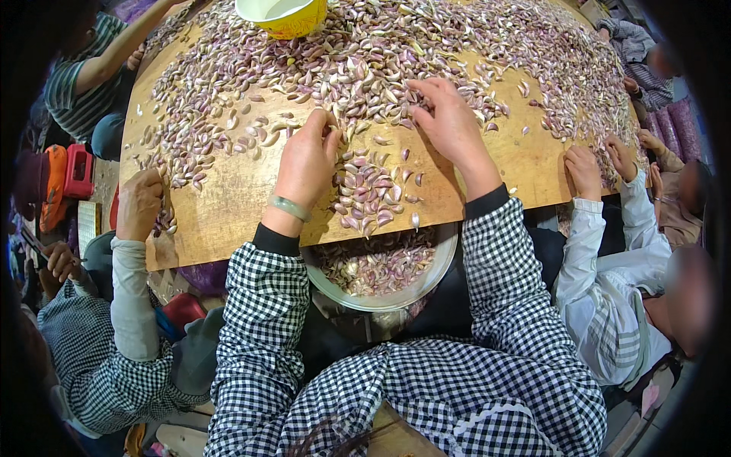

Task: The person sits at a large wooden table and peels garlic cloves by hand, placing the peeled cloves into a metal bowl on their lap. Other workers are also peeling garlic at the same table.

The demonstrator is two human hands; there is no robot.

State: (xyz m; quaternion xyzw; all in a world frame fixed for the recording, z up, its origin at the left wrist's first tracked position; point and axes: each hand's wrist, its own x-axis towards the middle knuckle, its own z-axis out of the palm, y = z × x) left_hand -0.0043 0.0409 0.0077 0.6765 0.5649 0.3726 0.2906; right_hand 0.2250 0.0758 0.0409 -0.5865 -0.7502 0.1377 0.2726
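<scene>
My left hand [305,160], with a pale green bangle [290,208] at its wrist, is at the near edge of a heap of purple-white garlic cloves [362,85]. Its fingers are curled inward, and whether a clove is between them is hidden. My right hand [448,125] reaches over the right side of the heap. A gap shows between its thumb and forefinger, with cloves just beyond. Between my forearms a smaller cluster of cloves [370,194] lies near the table edge. Below that edge, a wide pale basin [380,303] holds more cloves.
Cloves spread across the wooden table [228,228]. A yellow bowl [294,25] stands at its far side. Co-workers' hands are at the table: one hand [140,203] on the left, another [585,171] on the right. A red plastic case [79,171] is on the left.
</scene>
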